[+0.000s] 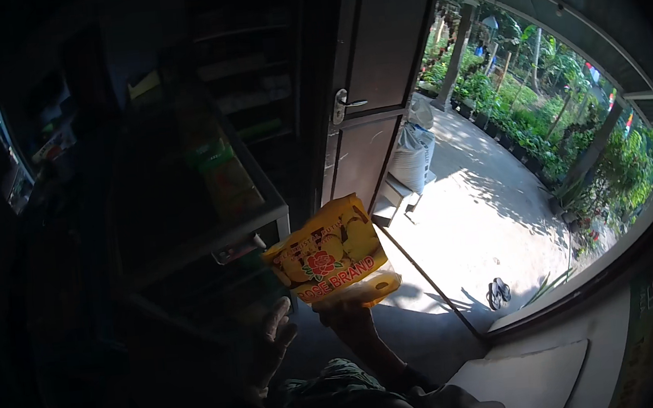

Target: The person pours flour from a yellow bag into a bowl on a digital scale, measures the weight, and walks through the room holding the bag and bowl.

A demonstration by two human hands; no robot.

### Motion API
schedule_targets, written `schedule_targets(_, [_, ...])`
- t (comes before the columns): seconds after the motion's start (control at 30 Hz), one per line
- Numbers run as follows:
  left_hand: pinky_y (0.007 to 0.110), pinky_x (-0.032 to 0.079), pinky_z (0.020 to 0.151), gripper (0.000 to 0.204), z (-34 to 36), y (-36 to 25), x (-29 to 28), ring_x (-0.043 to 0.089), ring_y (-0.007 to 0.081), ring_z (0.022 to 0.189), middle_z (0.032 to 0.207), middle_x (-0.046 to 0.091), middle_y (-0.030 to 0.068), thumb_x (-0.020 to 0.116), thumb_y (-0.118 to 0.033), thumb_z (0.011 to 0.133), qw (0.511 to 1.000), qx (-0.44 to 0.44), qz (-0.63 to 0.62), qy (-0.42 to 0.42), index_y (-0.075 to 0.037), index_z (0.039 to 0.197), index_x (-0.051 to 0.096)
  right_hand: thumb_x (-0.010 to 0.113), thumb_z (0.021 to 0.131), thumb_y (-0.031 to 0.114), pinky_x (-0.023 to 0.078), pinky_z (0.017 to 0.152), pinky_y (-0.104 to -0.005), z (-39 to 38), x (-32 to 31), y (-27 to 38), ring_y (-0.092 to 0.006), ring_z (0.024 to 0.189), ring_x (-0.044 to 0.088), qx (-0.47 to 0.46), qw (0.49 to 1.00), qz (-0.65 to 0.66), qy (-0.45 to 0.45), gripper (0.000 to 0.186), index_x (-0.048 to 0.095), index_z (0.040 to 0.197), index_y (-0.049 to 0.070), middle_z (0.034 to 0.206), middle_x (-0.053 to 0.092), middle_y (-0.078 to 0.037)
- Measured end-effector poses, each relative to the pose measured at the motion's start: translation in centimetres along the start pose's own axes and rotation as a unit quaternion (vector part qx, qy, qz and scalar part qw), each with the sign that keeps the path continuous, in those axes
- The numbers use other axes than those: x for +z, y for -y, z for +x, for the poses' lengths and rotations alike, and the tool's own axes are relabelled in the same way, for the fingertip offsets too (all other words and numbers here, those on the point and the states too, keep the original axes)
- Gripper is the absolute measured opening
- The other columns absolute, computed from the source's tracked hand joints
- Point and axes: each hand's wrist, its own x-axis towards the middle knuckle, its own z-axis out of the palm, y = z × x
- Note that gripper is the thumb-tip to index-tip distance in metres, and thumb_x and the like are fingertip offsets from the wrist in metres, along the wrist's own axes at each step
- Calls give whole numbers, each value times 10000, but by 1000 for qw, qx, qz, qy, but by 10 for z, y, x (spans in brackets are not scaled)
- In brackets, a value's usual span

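Right hand (345, 313): gripping lower edge of yellow plastic pouch (329, 252) | Pouch: held up, tilted, in front of open brown door (381, 44) | Left hand (276, 334): fingers loosely spread, near pouch's lower left.

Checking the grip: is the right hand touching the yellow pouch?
Touching. The head view shows the right hand holding the pouch up by its lower edge.

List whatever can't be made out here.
In the head view:
- Right hand's exact finger placement: lost in shadow beneath the yellow package.
- Left hand's wrist and forearm: mostly swallowed by darkness.
- Items on the back shelves: too dark to identify.
- White sack's left side: hidden by the door.
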Motion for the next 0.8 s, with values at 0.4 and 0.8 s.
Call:
schedule_targets(0.4, [405,396,992,439,-102,-31,-47,477,275,1191,1236,506,167,540,-229,956,939,-94,176,-282,-3,1310,413,582,892,136,502,716,-388,-28,127,-53,-235,933,588,29,944,69,322,202,547,1080,71,1009,587,-102])
schedule_targets(0.8, [293,396,907,566,-106,-19,-116,447,152,1063,1230,447,99,434,-258,1009,902,95,101,-410,-22,1464,194,658,808,171,492,850,-389,-38,224,-5,-251,1025,588,281,804,387,353,452,507,1211,32,1132,586,-104])
